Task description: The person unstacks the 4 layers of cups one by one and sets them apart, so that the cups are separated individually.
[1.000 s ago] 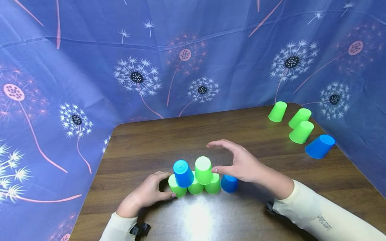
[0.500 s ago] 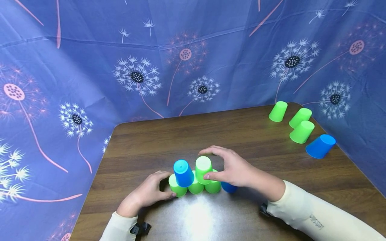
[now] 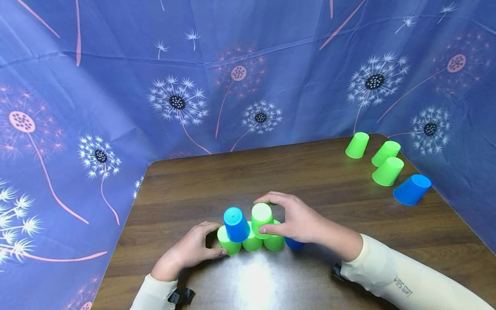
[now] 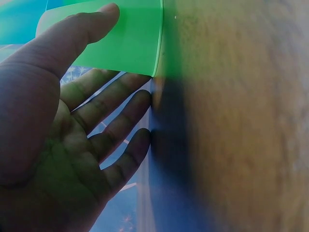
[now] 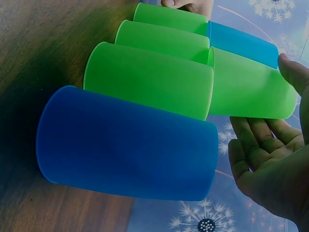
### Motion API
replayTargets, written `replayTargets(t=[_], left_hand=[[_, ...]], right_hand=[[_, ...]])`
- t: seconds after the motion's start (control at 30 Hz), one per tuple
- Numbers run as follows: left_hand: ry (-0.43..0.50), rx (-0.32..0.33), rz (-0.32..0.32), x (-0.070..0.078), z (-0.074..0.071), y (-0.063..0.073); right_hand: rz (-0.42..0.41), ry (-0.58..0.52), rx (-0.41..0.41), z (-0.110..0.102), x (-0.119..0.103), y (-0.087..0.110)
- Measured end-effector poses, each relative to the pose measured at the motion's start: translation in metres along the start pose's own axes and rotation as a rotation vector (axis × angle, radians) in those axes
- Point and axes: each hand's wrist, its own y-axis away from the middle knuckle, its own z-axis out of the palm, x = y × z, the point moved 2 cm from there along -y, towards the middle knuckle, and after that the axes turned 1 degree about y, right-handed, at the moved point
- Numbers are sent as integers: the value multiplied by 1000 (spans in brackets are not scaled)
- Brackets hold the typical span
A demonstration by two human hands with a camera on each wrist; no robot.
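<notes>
The left hand point(image 3: 193, 245) lies around the left green cup point(image 3: 228, 246), its thumb on the near side and its fingers fairly straight behind; how firmly it presses, I cannot tell. The right hand point(image 3: 298, 218) holds the upper green cup point(image 3: 261, 214) between thumb and fingers. That cup sits mouth down across the middle green cup point(image 3: 252, 243) and the right green cup point(image 3: 274, 243); beside it the upper blue cup point(image 3: 237, 230) bridges the left and middle ones. The lower blue cup point(image 5: 128, 145) ends the bottom row, just beside the right green cup. This stack stands on the tabletop point(image 3: 193, 185), well apart from its far edge. Near the tabletop's far right corner stand three green cups point(image 3: 389, 172), with a far blue cup point(image 3: 412, 190) by the right edge. Beyond hangs a blue cloth point(image 3: 116, 94) printed with dandelions.
</notes>
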Motion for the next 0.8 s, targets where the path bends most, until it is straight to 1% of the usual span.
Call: replayTargets(t=[0.2,0.37,0.47,0.6,0.8], left_hand=[[6,5,4,1,0,1],[2,3,2,2,0,1],[4,1,0,2,0,1],[9,0,-2,2,0,1],[2,-1,-5,0,1,0]], right_hand=[[-7,8,12,1,2,0],[-23,4,46,-4,2,1],[-21,-9,74,-10,1,1],[5,-43,116,-23,4,2],[63,-95,218,-49,22,4]])
